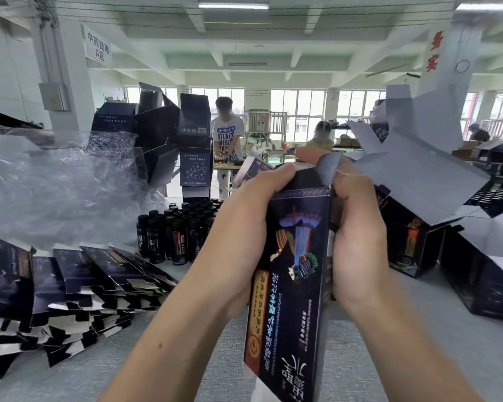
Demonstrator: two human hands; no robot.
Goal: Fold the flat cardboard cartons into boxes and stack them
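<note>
One dark printed carton [298,256] is held above the grey table [186,372], between two hands, upright and partly opened. Its upper left side is gripped by the left hand [244,224], fingers curled round it and the thumb laid on the top flap. Its upper right edge is pinched by the right hand [357,227], fingers curled at the raised flap. Large pale Chinese characters and a gold seal are printed on its front, all upside down; they cannot be read with certainty.

One slumped pile of flat cartons [70,285] lies on the table at the left, at least five fanned out on top. Behind it, one tight cluster of dark bottles [180,230] is seen, too crowded to be counted, beside crumpled clear plastic film [55,184]. Several erected boxes [169,140] are stacked at the back left, one bearing a barcode. More opened boxes [413,245] are stacked at the right.

"中药提取 A区" is written on a hanging sign [98,47], and "务实" in red on a pillar [433,50]. Two people [227,134] are seen working in the background.
</note>
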